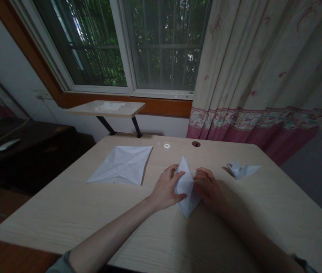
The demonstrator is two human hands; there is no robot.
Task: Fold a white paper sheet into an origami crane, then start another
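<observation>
A white folded paper piece (pixel 186 187), diamond-shaped with a point toward the window and a point toward me, lies on the light wooden table (pixel 93 212). My left hand (pixel 165 189) grips its left edge with curled fingers and thumb. My right hand (pixel 210 187) presses on its right edge, fingers bent against the paper. Both hands meet at the middle of the piece.
A creased flat square sheet (pixel 122 165) lies to the left. A finished folded paper figure (pixel 242 169) sits to the right. A cable hole (pixel 196 144) is at the table's far edge. Behind are a small shelf (pixel 107 109), a window and a curtain (pixel 263 76).
</observation>
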